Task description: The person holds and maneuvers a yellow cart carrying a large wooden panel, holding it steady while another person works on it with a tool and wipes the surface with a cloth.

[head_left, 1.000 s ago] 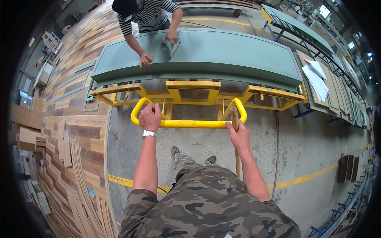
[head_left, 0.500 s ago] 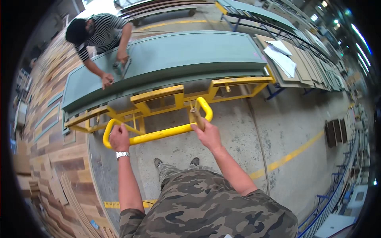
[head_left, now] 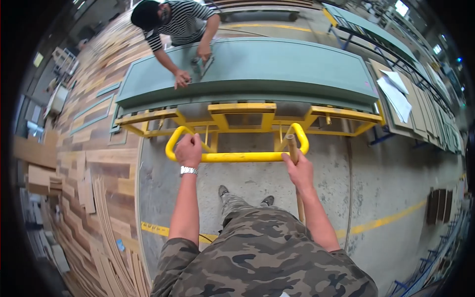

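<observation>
A yellow tubular handle [head_left: 242, 157] stands in front of me, joined to a yellow frame [head_left: 242, 107] that carries a large grey-green panel [head_left: 292, 62]. My left hand [head_left: 189, 150], with a silver watch above it on the wrist, is closed round the handle's left end. Near the right end, my right hand [head_left: 300, 171] wraps round a brown wooden stick [head_left: 292, 144], and its thumb is against the yellow bar. The stick's lower part runs down beside my forearm.
Across the panel a co-worker [head_left: 180, 22] in a striped shirt leans over it with a tool [head_left: 203, 65]. Boards with white papers [head_left: 396, 96] lie at the right. Planks [head_left: 106, 213] cover the left side. Brown blocks [head_left: 439, 206] stand at the lower right.
The view has turned, so the panel, handle and co-worker appear further right and more level. Both my hands keep their grips, and more of the stick shows below my right hand.
</observation>
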Action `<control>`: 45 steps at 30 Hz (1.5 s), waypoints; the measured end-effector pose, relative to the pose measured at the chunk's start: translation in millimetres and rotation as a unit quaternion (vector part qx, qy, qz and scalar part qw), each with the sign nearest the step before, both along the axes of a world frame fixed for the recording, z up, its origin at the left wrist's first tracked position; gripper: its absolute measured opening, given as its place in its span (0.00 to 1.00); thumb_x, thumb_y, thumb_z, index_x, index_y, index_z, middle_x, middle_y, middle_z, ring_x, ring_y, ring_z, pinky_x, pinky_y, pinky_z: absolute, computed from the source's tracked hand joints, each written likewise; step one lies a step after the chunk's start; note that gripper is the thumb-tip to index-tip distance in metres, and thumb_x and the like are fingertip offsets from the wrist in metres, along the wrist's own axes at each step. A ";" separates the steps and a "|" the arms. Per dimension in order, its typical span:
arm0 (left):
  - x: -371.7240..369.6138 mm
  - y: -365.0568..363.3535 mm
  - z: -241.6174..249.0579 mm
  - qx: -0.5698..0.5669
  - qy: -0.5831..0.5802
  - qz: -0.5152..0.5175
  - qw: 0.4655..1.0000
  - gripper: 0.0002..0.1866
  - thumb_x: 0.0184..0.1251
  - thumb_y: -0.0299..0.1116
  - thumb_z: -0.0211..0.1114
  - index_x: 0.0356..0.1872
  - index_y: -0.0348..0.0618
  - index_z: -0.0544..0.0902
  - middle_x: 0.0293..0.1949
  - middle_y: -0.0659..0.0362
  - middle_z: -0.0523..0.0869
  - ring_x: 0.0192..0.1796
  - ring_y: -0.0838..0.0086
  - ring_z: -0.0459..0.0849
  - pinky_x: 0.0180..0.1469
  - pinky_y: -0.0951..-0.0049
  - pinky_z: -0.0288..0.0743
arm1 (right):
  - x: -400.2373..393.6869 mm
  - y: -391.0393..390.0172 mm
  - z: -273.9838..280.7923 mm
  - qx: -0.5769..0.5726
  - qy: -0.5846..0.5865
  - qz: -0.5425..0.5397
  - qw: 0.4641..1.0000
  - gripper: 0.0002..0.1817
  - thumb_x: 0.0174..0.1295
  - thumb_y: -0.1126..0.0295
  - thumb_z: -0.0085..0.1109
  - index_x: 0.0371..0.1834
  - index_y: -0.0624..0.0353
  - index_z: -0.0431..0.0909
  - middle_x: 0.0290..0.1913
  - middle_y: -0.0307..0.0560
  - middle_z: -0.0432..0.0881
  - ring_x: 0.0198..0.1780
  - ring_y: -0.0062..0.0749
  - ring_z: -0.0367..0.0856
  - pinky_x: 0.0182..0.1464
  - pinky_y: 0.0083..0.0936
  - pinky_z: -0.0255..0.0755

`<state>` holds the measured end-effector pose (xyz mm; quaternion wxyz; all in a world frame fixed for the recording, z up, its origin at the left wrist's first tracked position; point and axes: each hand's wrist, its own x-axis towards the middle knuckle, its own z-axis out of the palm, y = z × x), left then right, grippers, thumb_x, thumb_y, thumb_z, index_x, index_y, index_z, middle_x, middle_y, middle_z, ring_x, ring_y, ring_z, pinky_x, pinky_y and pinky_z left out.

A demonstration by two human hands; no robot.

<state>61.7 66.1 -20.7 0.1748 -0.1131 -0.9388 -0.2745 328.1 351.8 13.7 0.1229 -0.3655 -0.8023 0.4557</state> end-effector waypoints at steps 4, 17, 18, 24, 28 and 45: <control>2.4 1.3 5.0 0.003 -0.023 0.007 1.000 0.19 0.73 0.48 0.71 0.26 0.46 0.83 0.28 0.51 0.89 0.33 0.49 0.88 0.38 0.49 0.80 | 1.1 1.0 -0.4 0.012 -0.006 -0.001 1.000 0.25 0.71 0.46 0.73 0.61 0.49 0.86 0.40 0.53 0.93 0.44 0.54 0.93 0.46 0.42 0.83; 6.4 5.4 5.9 0.023 -0.012 0.012 1.000 0.16 0.73 0.46 0.67 0.29 0.46 0.85 0.31 0.51 0.90 0.35 0.49 0.89 0.38 0.49 0.81 | -1.1 11.7 -36.0 0.009 0.057 -0.004 0.998 0.20 0.77 0.59 0.69 0.62 0.62 0.85 0.32 0.47 0.85 0.33 0.30 0.79 0.40 0.33 0.77; 11.0 7.7 13.9 0.029 -0.012 0.002 0.999 0.16 0.73 0.45 0.67 0.29 0.46 0.85 0.31 0.51 0.90 0.35 0.50 0.89 0.39 0.49 0.81 | -2.8 13.9 -37.2 0.012 0.065 0.012 0.998 0.20 0.77 0.59 0.69 0.62 0.62 0.85 0.32 0.47 0.85 0.33 0.30 0.79 0.40 0.33 0.77; 11.2 5.0 20.0 0.033 -0.014 0.004 0.999 0.15 0.73 0.44 0.68 0.29 0.45 0.84 0.31 0.51 0.90 0.36 0.52 0.90 0.39 0.50 0.82 | -1.1 6.3 -19.9 -0.005 0.030 -0.003 1.000 0.21 0.78 0.56 0.69 0.60 0.62 0.85 0.31 0.47 0.85 0.31 0.30 0.80 0.39 0.34 0.77; 6.7 5.6 9.6 0.023 0.011 0.006 1.000 0.15 0.73 0.42 0.65 0.27 0.46 0.84 0.30 0.50 0.89 0.34 0.50 0.89 0.38 0.49 0.82 | 0.1 13.7 -40.2 0.000 0.065 -0.002 0.998 0.21 0.77 0.56 0.71 0.57 0.65 0.87 0.38 0.52 0.91 0.39 0.33 0.86 0.47 0.34 0.80; 7.2 4.6 13.3 0.023 -0.015 0.005 1.000 0.18 0.73 0.46 0.70 0.27 0.45 0.84 0.30 0.52 0.90 0.35 0.51 0.89 0.38 0.51 0.80 | 2.1 10.2 -28.0 0.029 0.042 0.011 0.999 0.24 0.77 0.54 0.70 0.65 0.62 0.85 0.30 0.38 0.83 0.27 0.20 0.79 0.32 0.23 0.75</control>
